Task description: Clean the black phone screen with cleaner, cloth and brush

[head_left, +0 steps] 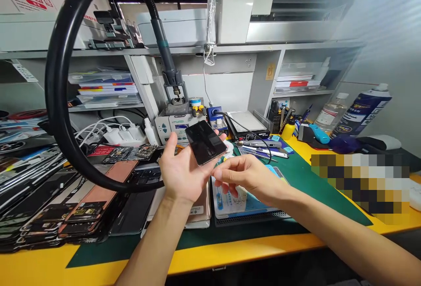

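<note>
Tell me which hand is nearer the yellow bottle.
Right. The right hand is below and to the left of the yellow bottle, not touching it. The left hand, holding a black phone, is farther left.

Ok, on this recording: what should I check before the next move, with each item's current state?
Left hand holds the black smartphone: ok.
Right hand touches that phone: cannot tell; its fingertips are close to the lower corner.
Phone's glass is uncracked: cannot tell; glare hides it.
Black gooseneck ring is clear of the left hand: cannot tell from this view.
Gold phone beneath the hands lies flat: ok.
</note>
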Demonstrator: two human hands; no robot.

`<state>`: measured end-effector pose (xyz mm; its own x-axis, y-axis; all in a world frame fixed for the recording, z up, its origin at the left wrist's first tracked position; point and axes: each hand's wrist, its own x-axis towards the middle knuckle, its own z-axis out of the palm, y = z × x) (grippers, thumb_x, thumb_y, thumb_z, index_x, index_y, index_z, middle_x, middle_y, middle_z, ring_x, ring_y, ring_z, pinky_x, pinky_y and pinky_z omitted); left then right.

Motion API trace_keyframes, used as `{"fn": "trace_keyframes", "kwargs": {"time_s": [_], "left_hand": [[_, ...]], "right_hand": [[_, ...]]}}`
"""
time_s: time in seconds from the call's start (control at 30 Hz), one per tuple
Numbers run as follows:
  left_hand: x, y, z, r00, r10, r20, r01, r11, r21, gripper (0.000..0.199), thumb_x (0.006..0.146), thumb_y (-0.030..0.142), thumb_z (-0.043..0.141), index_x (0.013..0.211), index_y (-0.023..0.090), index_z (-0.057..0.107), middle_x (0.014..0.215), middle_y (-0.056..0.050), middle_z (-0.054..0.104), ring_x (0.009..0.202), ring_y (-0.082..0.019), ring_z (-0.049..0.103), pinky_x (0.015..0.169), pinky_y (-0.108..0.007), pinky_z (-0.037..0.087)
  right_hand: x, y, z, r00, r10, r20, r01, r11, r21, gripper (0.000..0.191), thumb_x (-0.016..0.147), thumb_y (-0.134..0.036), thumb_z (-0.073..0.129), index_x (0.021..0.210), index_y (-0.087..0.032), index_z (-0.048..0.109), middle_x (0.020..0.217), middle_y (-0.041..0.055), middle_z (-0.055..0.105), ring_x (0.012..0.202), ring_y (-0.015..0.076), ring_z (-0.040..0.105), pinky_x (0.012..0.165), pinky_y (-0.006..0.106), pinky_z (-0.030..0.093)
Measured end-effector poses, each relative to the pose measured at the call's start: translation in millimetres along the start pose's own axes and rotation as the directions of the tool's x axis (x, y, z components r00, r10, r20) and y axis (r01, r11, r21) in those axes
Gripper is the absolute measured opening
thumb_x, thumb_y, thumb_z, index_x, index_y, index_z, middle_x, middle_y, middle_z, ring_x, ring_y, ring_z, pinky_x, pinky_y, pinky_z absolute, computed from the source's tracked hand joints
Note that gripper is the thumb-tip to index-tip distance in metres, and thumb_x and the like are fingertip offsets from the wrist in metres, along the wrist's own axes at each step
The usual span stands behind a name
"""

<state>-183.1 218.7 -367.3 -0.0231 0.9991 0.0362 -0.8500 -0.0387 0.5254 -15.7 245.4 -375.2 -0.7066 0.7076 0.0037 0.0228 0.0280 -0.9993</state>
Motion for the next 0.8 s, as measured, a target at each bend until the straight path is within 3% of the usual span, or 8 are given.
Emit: {"fn": "trace_keyframes", "kwargs": {"time_s": [0.13,0.23,0.33,0.43,0.5,0.6,0.67,0.8], "left_hand": [[0.9,2.7,-1.8,0.998,-0.070,0.006,0.070,0.997,0.021,0.069,0.098,0.060,0.044,0.128,0.002,0.065,0.123,-0.023,0.072,0.106,-0.035,0.073,0.082,-0.046,0.064],[1.1,1.6,0.2,0.995,-0.097,-0.032,0.100,0.991,0.086,0.059,0.098,0.059,0.046,0.107,0.007,0.071,0.093,-0.016,0.077,0.077,-0.025,0.076,0.063,-0.034,0.064],[1.8,-3.7,3.3,0.993,-0.100,-0.056,0.110,0.969,0.223,0.057,0.097,0.064,0.047,0.094,0.012,0.070,0.064,-0.006,0.068,0.048,-0.017,0.065,0.043,-0.025,0.053],[2.8,-8.4,3.4,0.996,-0.089,-0.007,0.089,0.967,0.239,0.056,0.099,0.064,0.044,0.096,0.014,0.069,0.051,0.004,0.053,0.033,-0.010,0.050,0.033,-0.020,0.039],[3.3,-9.5,0.6,0.991,-0.112,0.068,0.098,0.980,0.176,0.058,0.099,0.064,0.041,0.098,0.014,0.068,0.051,0.006,0.047,0.029,-0.008,0.041,0.030,-0.020,0.032],[3.7,-9.3,-4.8,0.970,-0.154,0.187,0.136,0.985,0.108,0.064,0.097,0.070,0.038,0.102,0.013,0.067,0.062,0.002,0.053,0.031,-0.006,0.038,0.030,-0.020,0.028],[3.5,-9.0,-6.7,0.959,-0.164,0.230,0.147,0.985,0.089,0.065,0.096,0.070,0.039,0.106,0.012,0.067,0.071,-0.001,0.058,0.035,-0.005,0.040,0.032,-0.020,0.031],[2.4,-8.4,-4.2,0.958,-0.182,0.221,0.168,0.983,0.080,0.056,0.097,0.060,0.042,0.110,0.013,0.069,0.079,-0.007,0.063,0.050,-0.011,0.051,0.038,-0.020,0.038]], "right_hand": [[-2.8,4.0,-0.2,0.999,-0.050,-0.004,0.049,0.997,-0.058,0.030,0.087,-0.043,0.075,0.080,-0.013,0.074,0.061,-0.0029,0.055,0.054,0.0078,0.042,0.050,0.022,0.032],[-5.2,4.5,1.1,0.997,-0.083,0.002,0.082,0.990,-0.113,0.028,0.084,-0.040,0.079,0.078,-0.013,0.074,0.059,-0.0047,0.049,0.055,0.0070,0.034,0.048,0.022,0.025],[-8.7,1.8,3.8,0.995,-0.098,-0.007,0.095,0.981,-0.170,0.024,0.082,-0.034,0.081,0.074,-0.014,0.071,0.057,-0.0061,0.047,0.053,0.0068,0.033,0.047,0.022,0.024],[-11.9,-0.9,7.5,0.992,-0.128,0.014,0.128,0.958,-0.255,0.019,0.088,-0.031,0.074,0.079,-0.014,0.074,0.060,-0.0051,0.052,0.054,0.0076,0.039,0.048,0.022,0.030],[-13.1,-1.9,10.4,0.986,-0.165,0.041,0.169,0.944,-0.282,0.018,0.092,-0.029,0.069,0.084,-0.015,0.077,0.070,-0.0017,0.064,0.062,0.0097,0.050,0.055,0.022,0.039],[-13.6,-1.6,13.9,0.964,-0.257,0.066,0.266,0.929,-0.258,0.014,0.093,-0.024,0.068,0.087,-0.017,0.079,0.097,0.0035,0.075,0.087,0.0155,0.066,0.076,0.024,0.049],[-13.8,-0.4,14.5,0.949,-0.307,0.064,0.314,0.918,-0.244,0.011,0.092,-0.022,0.069,0.088,-0.018,0.079,0.107,0.0047,0.075,0.101,0.0182,0.068,0.085,0.026,0.050],[-15.0,1.5,11.2,0.946,-0.323,-0.009,0.302,0.895,-0.328,0.009,0.090,-0.026,0.073,0.089,-0.020,0.080,0.107,0.0059,0.075,0.106,0.0210,0.067,0.085,0.028,0.050]]}}
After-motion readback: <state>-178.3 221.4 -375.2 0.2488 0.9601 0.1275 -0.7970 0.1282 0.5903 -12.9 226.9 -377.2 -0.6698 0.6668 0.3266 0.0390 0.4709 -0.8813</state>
